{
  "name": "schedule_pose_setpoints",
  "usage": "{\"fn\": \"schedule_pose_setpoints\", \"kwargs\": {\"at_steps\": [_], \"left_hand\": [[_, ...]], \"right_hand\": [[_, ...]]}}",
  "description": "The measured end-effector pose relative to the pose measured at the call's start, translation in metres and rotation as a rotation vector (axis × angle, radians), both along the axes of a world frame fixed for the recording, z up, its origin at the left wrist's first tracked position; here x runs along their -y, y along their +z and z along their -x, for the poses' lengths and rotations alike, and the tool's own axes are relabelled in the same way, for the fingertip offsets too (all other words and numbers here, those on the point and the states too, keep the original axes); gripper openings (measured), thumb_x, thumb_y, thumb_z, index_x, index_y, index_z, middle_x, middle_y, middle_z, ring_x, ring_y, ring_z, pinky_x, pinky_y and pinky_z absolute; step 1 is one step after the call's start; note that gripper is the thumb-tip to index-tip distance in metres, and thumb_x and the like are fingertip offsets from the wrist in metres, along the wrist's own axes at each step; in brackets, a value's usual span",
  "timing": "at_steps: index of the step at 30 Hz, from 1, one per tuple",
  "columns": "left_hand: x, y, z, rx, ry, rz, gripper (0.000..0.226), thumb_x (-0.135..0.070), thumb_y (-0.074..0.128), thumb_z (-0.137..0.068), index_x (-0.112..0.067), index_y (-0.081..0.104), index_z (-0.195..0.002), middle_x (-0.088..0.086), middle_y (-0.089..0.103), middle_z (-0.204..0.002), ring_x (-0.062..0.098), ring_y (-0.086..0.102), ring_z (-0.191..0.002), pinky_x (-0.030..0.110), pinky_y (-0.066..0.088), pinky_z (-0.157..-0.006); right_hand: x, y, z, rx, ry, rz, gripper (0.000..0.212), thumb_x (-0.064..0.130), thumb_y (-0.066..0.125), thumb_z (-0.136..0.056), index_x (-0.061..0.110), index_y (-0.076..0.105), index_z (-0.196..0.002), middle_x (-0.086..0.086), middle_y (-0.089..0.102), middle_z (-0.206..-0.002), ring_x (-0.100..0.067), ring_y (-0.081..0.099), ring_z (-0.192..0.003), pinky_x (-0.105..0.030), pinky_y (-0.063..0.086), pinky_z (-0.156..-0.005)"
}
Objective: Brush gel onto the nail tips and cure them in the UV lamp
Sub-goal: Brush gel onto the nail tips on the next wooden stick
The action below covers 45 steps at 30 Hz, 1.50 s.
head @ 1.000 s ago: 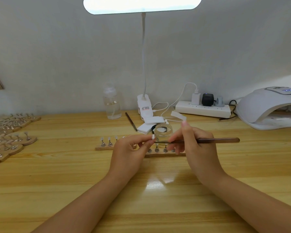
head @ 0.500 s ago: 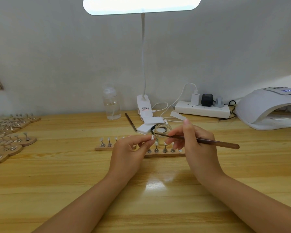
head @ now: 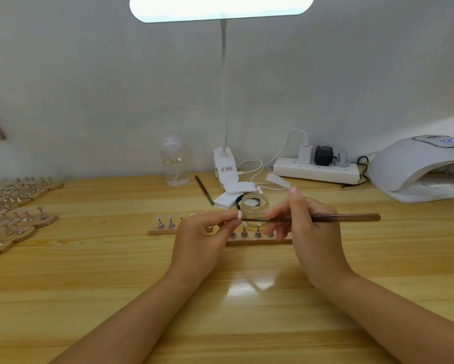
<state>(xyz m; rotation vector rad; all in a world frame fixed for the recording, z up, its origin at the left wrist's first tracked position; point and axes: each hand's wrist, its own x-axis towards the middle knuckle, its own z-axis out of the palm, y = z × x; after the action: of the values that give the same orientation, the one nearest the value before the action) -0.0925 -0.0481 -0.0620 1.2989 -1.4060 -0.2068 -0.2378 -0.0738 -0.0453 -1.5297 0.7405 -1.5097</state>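
Observation:
My left hand [head: 203, 232] pinches a small white nail tip [head: 239, 214] between thumb and fingers, just above a wooden holder strip [head: 257, 242] that carries several more tips on metal stands. My right hand [head: 303, 224] grips a thin brown brush [head: 351, 218] lying level, its dark bristle end touching the held tip. A small open glass jar of clear gel [head: 254, 206] stands right behind the brush. The white UV lamp [head: 417, 169] sits at the far right, its opening facing left, with a wooden strip inside.
Several wooden holders with tips [head: 15, 216] crowd the table's left edge. At the back stand a clear bottle [head: 173, 164], a clip desk lamp base [head: 224, 164], white pads [head: 227, 197], a second brush [head: 204, 189], and a power strip [head: 316, 170] with cables.
The brush tip rose out of the gel jar and swung left to the nail tip; the handle went from slanting down to level. My left hand stayed put.

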Motion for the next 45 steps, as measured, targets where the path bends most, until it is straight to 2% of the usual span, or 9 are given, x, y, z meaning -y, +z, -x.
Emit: {"fn": "schedule_pose_setpoints", "kwargs": {"at_steps": [3, 7, 21, 26, 30, 33, 39, 43, 45], "left_hand": [[0.0002, -0.0002, 0.0002, -0.005, 0.000, 0.006, 0.039, -0.010, 0.073, -0.072, -0.048, 0.064, -0.074, -0.032, 0.063, -0.064, 0.000, 0.063, -0.075, 0.045, 0.048, -0.087], [0.0009, -0.0005, -0.0004, 0.005, 0.004, 0.004, 0.041, -0.009, 0.072, -0.073, -0.049, 0.063, -0.074, -0.032, 0.063, -0.064, 0.002, 0.063, -0.077, 0.039, 0.050, -0.083], [0.0006, -0.0009, -0.0003, 0.013, 0.004, 0.008, 0.036, -0.011, 0.073, -0.072, -0.046, 0.065, -0.075, -0.023, 0.065, -0.066, 0.009, 0.065, -0.079, 0.043, 0.049, -0.085], [0.0007, -0.0015, -0.0005, 0.019, -0.008, 0.000, 0.031, -0.011, 0.072, -0.073, -0.042, 0.066, -0.078, -0.019, 0.067, -0.072, 0.009, 0.064, -0.080, 0.041, 0.049, -0.084], [0.0012, -0.0018, -0.0009, 0.043, -0.003, 0.003, 0.033, -0.012, 0.072, -0.073, -0.043, 0.065, -0.078, -0.028, 0.064, -0.067, 0.005, 0.061, -0.075, 0.033, 0.050, -0.079], [0.0024, -0.0026, -0.0012, 0.056, 0.003, 0.008, 0.035, -0.010, 0.072, -0.074, -0.044, 0.065, -0.077, -0.029, 0.063, -0.066, 0.004, 0.059, -0.074, 0.028, 0.048, -0.075], [0.0035, -0.0046, -0.0030, 0.086, 0.008, 0.010, 0.035, -0.009, 0.071, -0.074, -0.043, 0.064, -0.076, -0.020, 0.065, -0.076, 0.011, 0.060, -0.084, 0.010, 0.041, -0.071], [0.0031, -0.0046, -0.0027, 0.099, 0.015, -0.006, 0.033, -0.009, 0.071, -0.075, -0.042, 0.064, -0.076, -0.017, 0.066, -0.079, 0.010, 0.058, -0.087, 0.008, 0.038, -0.072], [0.0028, -0.0042, -0.0026, 0.106, 0.021, -0.006, 0.033, -0.009, 0.071, -0.075, -0.042, 0.063, -0.076, -0.018, 0.065, -0.079, 0.007, 0.057, -0.089, 0.009, 0.039, -0.075]], "right_hand": [[-0.0002, 0.0007, -0.0012, 0.004, -0.002, 0.015, 0.044, 0.031, 0.038, -0.092, 0.011, 0.066, -0.065, -0.006, 0.067, -0.058, -0.010, 0.057, -0.047, -0.016, 0.046, -0.049], [-0.0009, -0.0001, -0.0003, 0.000, 0.015, -0.020, 0.046, 0.025, 0.038, -0.095, 0.013, 0.065, -0.059, -0.008, 0.065, -0.051, -0.009, 0.054, -0.041, -0.015, 0.045, -0.046], [0.0013, -0.0016, -0.0007, 0.002, -0.008, 0.026, 0.044, 0.022, 0.037, -0.096, 0.011, 0.066, -0.064, -0.007, 0.066, -0.058, -0.011, 0.056, -0.048, -0.016, 0.046, -0.049], [0.0009, -0.0029, -0.0003, -0.014, 0.031, -0.010, 0.047, 0.022, 0.038, -0.096, 0.010, 0.065, -0.059, -0.009, 0.063, -0.050, -0.011, 0.054, -0.043, -0.016, 0.044, -0.046], [0.0020, -0.0027, -0.0006, -0.009, 0.007, 0.052, 0.043, 0.033, 0.038, -0.090, 0.012, 0.066, -0.065, -0.008, 0.067, -0.059, -0.013, 0.057, -0.051, -0.016, 0.046, -0.051], [0.0018, -0.0042, -0.0008, -0.048, 0.036, 0.019, 0.046, 0.039, 0.038, -0.085, 0.011, 0.067, -0.062, -0.008, 0.065, -0.055, -0.012, 0.056, -0.047, -0.015, 0.045, -0.048], [0.0035, -0.0038, -0.0034, -0.063, 0.016, 0.116, 0.042, 0.040, 0.038, -0.085, 0.016, 0.066, -0.065, -0.003, 0.067, -0.061, -0.004, 0.057, -0.051, -0.012, 0.043, -0.051], [0.0036, -0.0058, -0.0011, -0.086, 0.037, 0.107, 0.047, 0.042, 0.039, -0.087, 0.015, 0.065, -0.059, -0.006, 0.063, -0.053, -0.004, 0.056, -0.046, -0.014, 0.043, -0.048], [0.0061, -0.0072, -0.0002, -0.093, 0.014, 0.176, 0.046, 0.034, 0.040, -0.095, 0.016, 0.064, -0.061, -0.003, 0.062, -0.052, -0.002, 0.056, -0.049, -0.012, 0.042, -0.050]]}}
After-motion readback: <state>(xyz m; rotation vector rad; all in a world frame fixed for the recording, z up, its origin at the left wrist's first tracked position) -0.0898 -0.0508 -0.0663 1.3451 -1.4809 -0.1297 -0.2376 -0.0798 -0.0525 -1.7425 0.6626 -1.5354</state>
